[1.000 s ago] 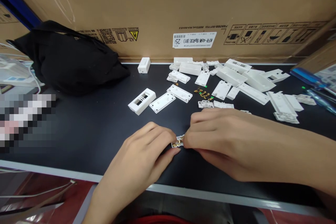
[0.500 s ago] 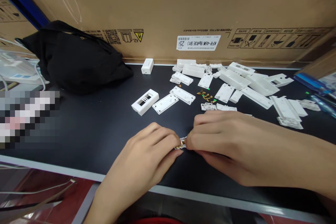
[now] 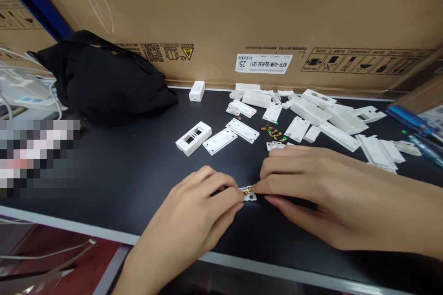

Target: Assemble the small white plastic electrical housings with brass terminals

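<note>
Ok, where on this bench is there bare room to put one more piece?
Bare black bench top lies between the black bag and the white windowed housing, left of the left hand. Right of that housing it is crowded: white plastic parts and brass contacts lie close.

Left hand, right hand pinch white plastic part; brass contact atop, apparently.

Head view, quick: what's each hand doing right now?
Left hand: closed, holding the small white plastic part with brass contacts.
Right hand: closed, fingertips pinching that same part.
</note>
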Demonstrator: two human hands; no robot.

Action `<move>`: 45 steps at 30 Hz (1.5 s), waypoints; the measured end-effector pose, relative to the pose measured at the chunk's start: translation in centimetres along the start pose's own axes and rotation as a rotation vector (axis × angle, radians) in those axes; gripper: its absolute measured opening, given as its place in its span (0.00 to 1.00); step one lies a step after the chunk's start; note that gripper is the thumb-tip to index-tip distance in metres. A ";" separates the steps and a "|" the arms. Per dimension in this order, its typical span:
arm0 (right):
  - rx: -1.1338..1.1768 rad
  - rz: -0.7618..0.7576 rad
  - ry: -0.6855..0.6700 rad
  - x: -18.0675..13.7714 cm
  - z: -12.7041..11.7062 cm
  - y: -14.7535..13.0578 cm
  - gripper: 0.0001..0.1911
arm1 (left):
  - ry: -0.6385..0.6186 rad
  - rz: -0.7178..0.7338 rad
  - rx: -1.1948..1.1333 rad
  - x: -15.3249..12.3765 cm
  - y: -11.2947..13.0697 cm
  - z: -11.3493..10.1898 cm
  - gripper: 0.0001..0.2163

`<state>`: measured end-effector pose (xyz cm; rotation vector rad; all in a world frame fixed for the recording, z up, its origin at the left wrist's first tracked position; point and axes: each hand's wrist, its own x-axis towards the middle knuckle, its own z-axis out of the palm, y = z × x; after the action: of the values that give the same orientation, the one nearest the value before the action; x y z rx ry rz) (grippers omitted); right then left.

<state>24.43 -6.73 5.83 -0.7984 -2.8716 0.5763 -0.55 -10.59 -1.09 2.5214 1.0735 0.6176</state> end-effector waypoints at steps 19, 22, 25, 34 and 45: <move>0.033 0.020 -0.043 0.7 0.9 -0.3 0.10 | -0.006 -0.018 -0.010 -0.2 -0.1 0.1 0.06; 0.038 0.027 -0.042 0.7 0.8 -0.3 0.10 | -0.004 -0.012 -0.010 -0.1 -0.2 0.2 0.06; 0.040 0.032 -0.044 0.6 0.9 -0.3 0.10 | -0.008 -0.015 -0.009 0.0 -0.2 0.2 0.06; 0.045 0.035 -0.057 0.5 0.9 -0.2 0.09 | -0.014 -0.017 -0.015 -0.2 -0.1 0.1 0.05; 0.029 0.008 -0.034 0.5 0.9 -0.2 0.07 | -0.019 -0.059 -0.066 -0.1 0.0 0.0 0.03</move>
<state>23.74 -6.97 5.12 -0.8041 -2.8845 0.6375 -0.63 -10.70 -1.17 2.4253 1.0981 0.6019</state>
